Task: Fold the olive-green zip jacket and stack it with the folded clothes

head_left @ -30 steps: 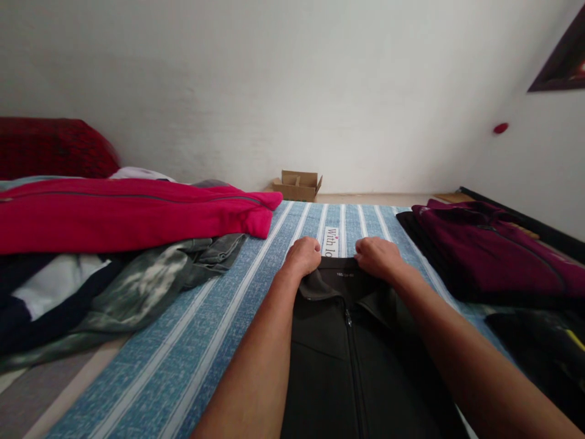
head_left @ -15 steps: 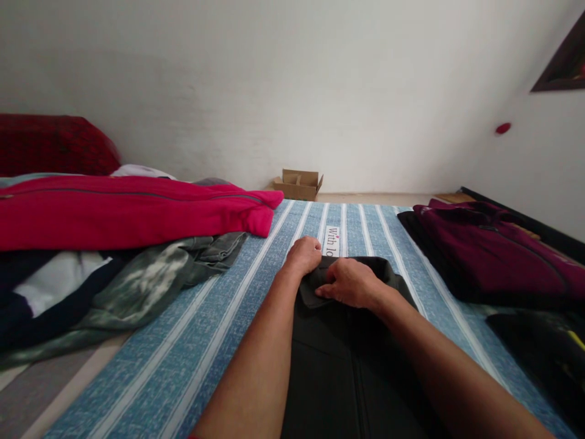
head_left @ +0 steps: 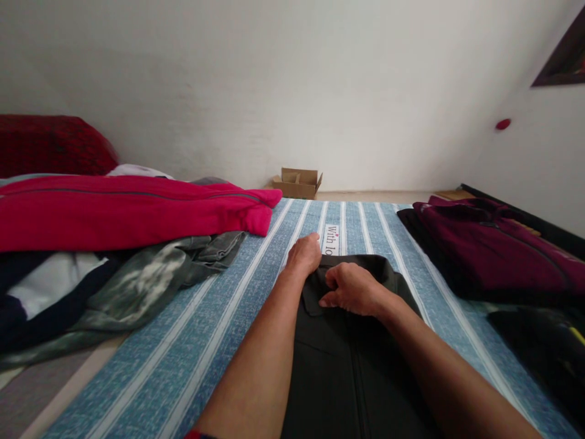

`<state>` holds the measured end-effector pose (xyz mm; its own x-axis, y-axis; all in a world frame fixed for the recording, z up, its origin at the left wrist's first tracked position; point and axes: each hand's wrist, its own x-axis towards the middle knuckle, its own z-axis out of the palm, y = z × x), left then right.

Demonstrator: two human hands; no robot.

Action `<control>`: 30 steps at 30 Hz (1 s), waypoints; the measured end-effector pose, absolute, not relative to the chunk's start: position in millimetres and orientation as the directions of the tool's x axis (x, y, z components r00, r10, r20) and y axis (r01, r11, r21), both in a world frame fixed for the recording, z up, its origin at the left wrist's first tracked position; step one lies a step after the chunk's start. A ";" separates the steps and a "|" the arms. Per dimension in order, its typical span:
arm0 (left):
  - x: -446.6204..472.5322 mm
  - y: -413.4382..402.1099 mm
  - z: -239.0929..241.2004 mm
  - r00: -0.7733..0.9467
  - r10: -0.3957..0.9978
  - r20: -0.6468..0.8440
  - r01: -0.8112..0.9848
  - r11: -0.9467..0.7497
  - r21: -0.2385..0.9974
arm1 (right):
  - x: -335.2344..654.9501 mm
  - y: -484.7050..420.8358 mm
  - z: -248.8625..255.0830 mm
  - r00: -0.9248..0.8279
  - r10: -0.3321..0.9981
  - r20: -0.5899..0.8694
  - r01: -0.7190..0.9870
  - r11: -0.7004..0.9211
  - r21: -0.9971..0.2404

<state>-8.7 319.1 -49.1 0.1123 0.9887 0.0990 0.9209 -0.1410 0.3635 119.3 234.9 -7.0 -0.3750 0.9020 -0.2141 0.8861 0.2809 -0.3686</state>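
A dark grey jacket (head_left: pixel 322 372) with a front zipper lies on the striped bedsheet (head_left: pixel 247 299) before me, its collar (head_left: pixel 313 299) at the far end. At the collar's far left corner, my left hand (head_left: pixel 304 255) is closed on the fabric, its fingertips partly hidden. My right hand (head_left: pixel 354 289) rests over the middle of the collar, thumb and curled fingers pinching the left collar flap. Both forearms reach across the jacket and cover part of its body.
To the left, a pink zip jacket (head_left: pixel 137 213) lies over a pile with a grey-green garment (head_left: pixel 159 286). Folded maroon clothing (head_left: pixel 498 250) sits on dark garments at the right. A cardboard box (head_left: pixel 298 183) stands by the wall beyond the bed.
My right hand has shifted slightly down and to the right along the collar. The left hand stays at the corner, and the collar flap has shifted a little toward me.
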 end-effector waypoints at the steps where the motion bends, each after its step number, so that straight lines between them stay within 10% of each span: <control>1: -8.5 319.3 -49.4 0.113 0.989 0.100 0.921 -0.142 0.364 | 119.6 234.9 -8.5 -0.375 0.904 -0.203 0.881 0.280 -0.382; 13: -17.7 321.1 -37.6 0.173 0.974 0.145 0.839 -0.223 0.497 | 127.0 228.6 -8.5 -0.430 0.892 -0.142 0.807 0.309 -0.503; 30: -3.1 304.4 -8.5 0.264 0.937 0.228 0.889 -0.328 0.320 | 183.6 223.6 21.9 -0.260 0.949 0.180 0.740 0.315 -0.594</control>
<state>-3.1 304.4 -8.5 0.2635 0.9373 0.2279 0.8889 -0.3277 0.3202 183.6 223.6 21.9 -0.2596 0.9488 0.1799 0.7400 0.3151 -0.5942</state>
